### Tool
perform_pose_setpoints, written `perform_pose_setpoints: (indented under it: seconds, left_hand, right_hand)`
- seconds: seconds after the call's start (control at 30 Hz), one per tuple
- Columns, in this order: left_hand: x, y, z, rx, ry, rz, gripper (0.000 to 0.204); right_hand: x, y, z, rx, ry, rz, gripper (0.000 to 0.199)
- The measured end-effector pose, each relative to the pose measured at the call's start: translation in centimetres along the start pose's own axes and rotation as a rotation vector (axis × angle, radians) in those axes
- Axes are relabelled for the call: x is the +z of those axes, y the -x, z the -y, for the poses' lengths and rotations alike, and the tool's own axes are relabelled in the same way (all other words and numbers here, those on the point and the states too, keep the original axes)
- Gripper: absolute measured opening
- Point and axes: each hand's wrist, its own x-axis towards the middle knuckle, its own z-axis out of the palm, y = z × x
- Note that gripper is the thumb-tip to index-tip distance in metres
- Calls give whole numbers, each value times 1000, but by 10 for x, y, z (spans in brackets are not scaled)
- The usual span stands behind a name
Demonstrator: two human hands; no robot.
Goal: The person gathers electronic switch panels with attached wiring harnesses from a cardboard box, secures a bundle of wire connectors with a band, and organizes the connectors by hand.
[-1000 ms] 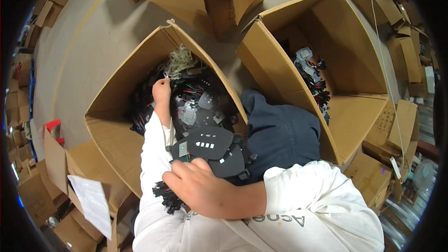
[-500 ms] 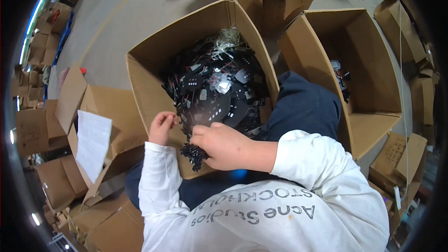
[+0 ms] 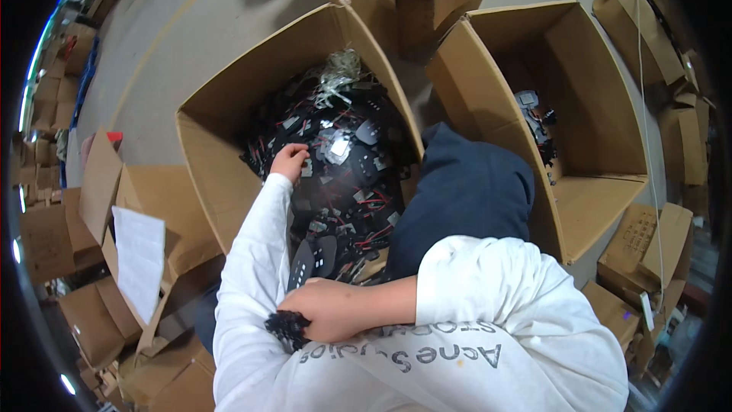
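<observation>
My left hand [image 3: 290, 162] reaches into the large open cardboard box [image 3: 210, 175] in front of me. Its fingers are curled together over the heap of black electronic parts [image 3: 358, 172] with red wires and silvery pieces; anything between them is too small to make out. Close to my chest, my right hand [image 3: 324, 309] is closed around a bunch of small black plastic parts [image 3: 287, 326], which stick out past its fingers. A dark rounded panel with small slots [image 3: 326, 250] lies at the near end of the heap, just beyond my right hand.
A tangle of clear plastic strips [image 3: 339, 69] lies on the heap's far side. To the right stands a second cardboard box [image 3: 602, 99] with a few grey and black parts [image 3: 534, 118]. My bent knee [image 3: 473, 175] is between the boxes. A white sheet [image 3: 141, 255] hangs on a carton at left.
My left hand has moved forward from the box's near wall onto the heap. My right hand has drawn back toward my chest with the black parts. The slotted panels on the heap have shifted.
</observation>
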Motion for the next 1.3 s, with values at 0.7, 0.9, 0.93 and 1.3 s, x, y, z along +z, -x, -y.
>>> perform_pose_setpoints:
  seconds: [0.7,0.9,0.93,1.3]
  left_hand:
    - [-18,115,-167,327,619,45,14]
    - [-46,305,-159,298,143,-136,8]
    - [-48,328,-149,269,196,-9,15]
    - [-75,434,-123,668,-469,-286,13]
  right_hand:
    - [-55,24,30,-205,317,-251,32]
    - [-24,6,29,-739,863,-327,24]
    - [-18,3,30,-756,892,-316,27]
    - [28,-11,28,-530,932,-375,61]
